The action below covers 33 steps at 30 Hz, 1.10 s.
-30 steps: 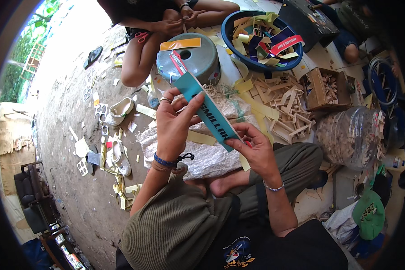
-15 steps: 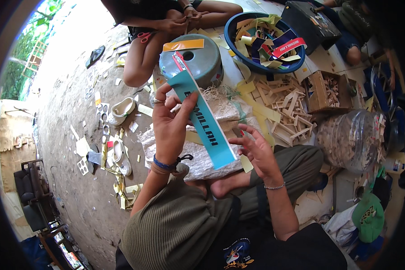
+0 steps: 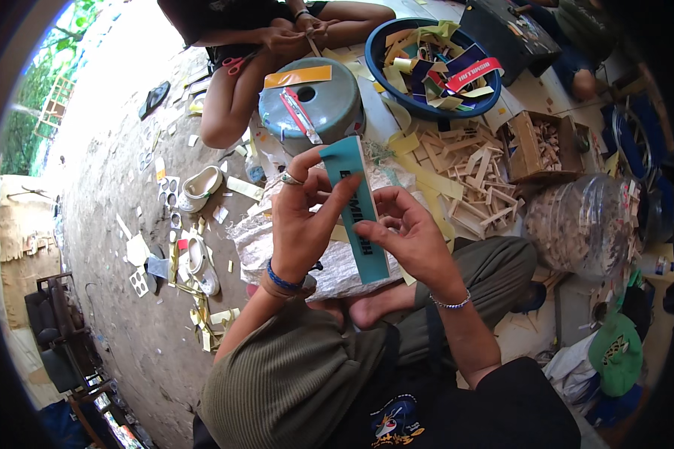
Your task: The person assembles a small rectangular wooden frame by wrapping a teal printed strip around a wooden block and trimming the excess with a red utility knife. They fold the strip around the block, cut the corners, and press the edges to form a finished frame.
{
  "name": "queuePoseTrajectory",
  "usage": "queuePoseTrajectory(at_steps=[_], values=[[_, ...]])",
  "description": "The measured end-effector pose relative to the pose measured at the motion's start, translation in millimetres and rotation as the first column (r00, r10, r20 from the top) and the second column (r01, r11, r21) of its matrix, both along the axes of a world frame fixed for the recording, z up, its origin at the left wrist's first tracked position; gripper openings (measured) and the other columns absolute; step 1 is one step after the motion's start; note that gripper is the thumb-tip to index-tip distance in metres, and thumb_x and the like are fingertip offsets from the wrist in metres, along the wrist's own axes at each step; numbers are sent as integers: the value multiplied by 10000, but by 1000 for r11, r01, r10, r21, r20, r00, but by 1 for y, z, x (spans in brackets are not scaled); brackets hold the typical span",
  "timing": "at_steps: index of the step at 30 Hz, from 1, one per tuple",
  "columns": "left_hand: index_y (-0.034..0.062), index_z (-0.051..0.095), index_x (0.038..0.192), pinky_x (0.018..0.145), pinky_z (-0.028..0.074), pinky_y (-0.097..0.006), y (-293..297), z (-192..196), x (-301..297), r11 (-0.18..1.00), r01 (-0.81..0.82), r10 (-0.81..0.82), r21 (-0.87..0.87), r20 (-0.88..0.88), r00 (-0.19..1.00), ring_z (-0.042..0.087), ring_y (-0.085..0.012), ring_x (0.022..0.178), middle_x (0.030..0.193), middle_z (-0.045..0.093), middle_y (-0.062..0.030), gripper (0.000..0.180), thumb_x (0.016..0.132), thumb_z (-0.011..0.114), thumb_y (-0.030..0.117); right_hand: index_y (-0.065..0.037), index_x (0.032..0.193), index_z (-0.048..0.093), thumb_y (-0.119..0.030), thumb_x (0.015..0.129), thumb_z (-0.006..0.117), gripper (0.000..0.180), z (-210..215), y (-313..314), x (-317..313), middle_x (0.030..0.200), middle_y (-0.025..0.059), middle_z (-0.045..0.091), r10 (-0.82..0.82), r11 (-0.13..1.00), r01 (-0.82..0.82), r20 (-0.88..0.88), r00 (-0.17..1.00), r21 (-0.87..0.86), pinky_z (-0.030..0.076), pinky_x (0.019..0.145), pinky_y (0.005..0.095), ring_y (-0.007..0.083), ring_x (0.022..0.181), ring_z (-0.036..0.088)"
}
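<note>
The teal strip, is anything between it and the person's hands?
No. Both hands are already on the teal cardboard strip: the left hand pinches its upper part, and the right hand touches its right edge lower down. Nothing visible comes between them.

**A:** ok colour rundown. the card strip (image 3: 359, 213) is teal with dark lettering down it. the left hand (image 3: 301, 224) has a silver ring, with a blue band on its wrist, the right hand (image 3: 410, 241) a thin silvery bracelet on its wrist

**B:** trousers (image 3: 307, 374) look olive green, ribbed. shirt's black with a little colourful print

**A:** yep. the bowl (image 3: 436, 112) is blue, full of yellow, red and navy scraps. the stool (image 3: 314, 101) is grey-green with an orange strip and a red-and-white one on top

**B:** pale wooden sticks (image 3: 464, 161) beside a brown box (image 3: 535, 142), and a green cap (image 3: 614, 359) at the right edge
</note>
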<state>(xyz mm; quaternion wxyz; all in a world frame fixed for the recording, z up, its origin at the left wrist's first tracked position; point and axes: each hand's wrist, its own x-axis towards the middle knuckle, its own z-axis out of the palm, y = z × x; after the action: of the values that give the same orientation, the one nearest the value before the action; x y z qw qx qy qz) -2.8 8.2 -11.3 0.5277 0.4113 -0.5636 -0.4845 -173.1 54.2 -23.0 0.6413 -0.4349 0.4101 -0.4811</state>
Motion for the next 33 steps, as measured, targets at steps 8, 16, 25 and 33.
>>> queuePoseTrajectory(at_steps=[8, 16, 25, 33], values=[[30, 562, 1279, 610, 535, -227, 3, 0, 1, 997, -37, 35, 73, 26, 999, 674, -74, 689, 800, 718, -53, 419, 910, 750, 92, 2, 1186, 645, -157, 919, 761, 332, -3, -2, 6, 984, 1, 692, 6, 991, -9, 21, 1000, 136, 468, 664, 186, 4, 774, 589], [-27, 325, 1442, 682, 554, -241, 5, 7, 4, 989, 42, -55, 141, 86, 995, 706, -125, 787, 880, 735, -86, 706, 901, 763, 95, -10, 1141, 661, -172, 942, 739, 268, -3, 0, 10, 950, 7, 691, -32, 991, 33, -13, 999, 129, 502, 755, 215, 46, 841, 616], [-23, 572, 1205, 828, 525, -232, 4, 0, 1, 918, 173, -123, 358, -159, 980, 666, -100, 941, 1017, 718, -69, 344, 945, 732, 135, -26, 1065, 715, -218, 932, 754, 236, 5, 0, 13, 792, -57, 647, -178, 977, 200, -245, 953, 68, 425, 594, 186, -12, 672, 484], [-9, 631, 1121, 749, 514, -211, 8, -5, -8, 951, 50, -48, 306, -15, 999, 660, -65, 895, 1007, 728, -59, 229, 971, 702, 149, -16, 1042, 716, -236, 932, 745, 247, 2, 1, 16, 772, -33, 657, -228, 970, 243, -285, 931, 18, 443, 597, 214, 18, 669, 493]])
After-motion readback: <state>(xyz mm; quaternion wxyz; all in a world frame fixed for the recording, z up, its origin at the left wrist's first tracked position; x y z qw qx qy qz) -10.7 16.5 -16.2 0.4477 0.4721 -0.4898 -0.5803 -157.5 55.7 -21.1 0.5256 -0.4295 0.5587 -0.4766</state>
